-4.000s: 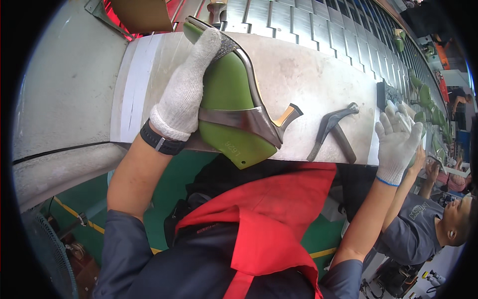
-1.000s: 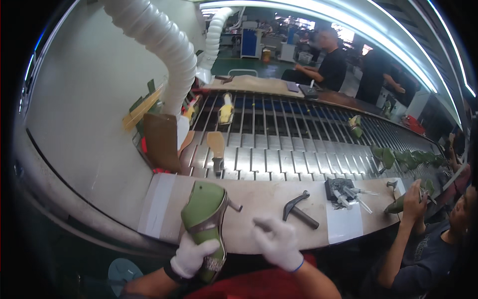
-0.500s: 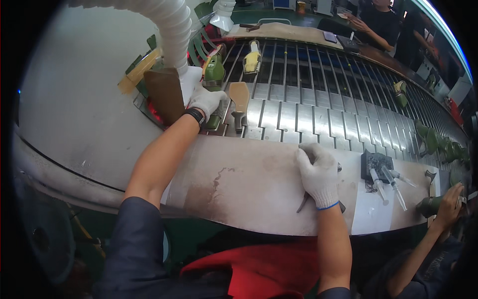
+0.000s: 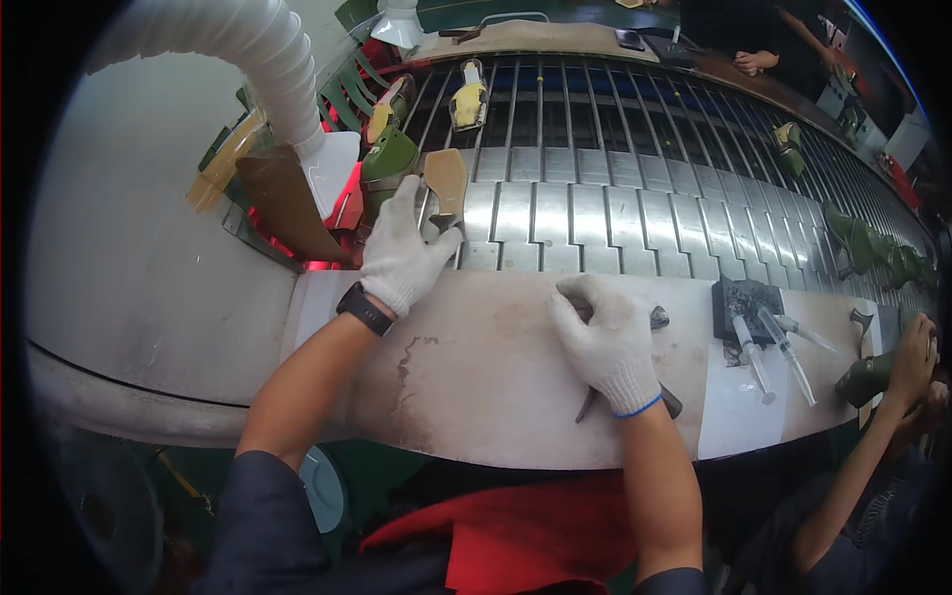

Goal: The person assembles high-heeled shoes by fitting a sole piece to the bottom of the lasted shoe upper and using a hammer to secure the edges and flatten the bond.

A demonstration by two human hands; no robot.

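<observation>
My left hand [image 4: 402, 253], in a white glove with a black watch at the wrist, reaches over the near edge of the rack. Its fingers and thumb are apart around the dark heel end of a tan shoe sole [image 4: 446, 174]; whether they touch it, I cannot tell. Just beyond the fingertips stands a green shoe upper [image 4: 390, 157]. My right hand [image 4: 605, 332], also gloved, rests on the bench with curled fingers, and what they hold is hidden. Beneath and beside it parts of a dark metal tool [image 4: 660, 317] stick out.
A white flexible duct [image 4: 268, 69] hangs at the left above a brown flap [image 4: 288, 203]. On the slatted metal rack [image 4: 595, 218] lie more shoe parts. Several syringes [image 4: 754, 367] lean by a black block [image 4: 736, 302]. At the right, a co-worker's hand [image 4: 912, 362] holds a green shoe.
My left hand has come back from beside the duct to the sole's heel end, its fingers spreading. The view has shifted slightly. My right hand stays on the bench.
</observation>
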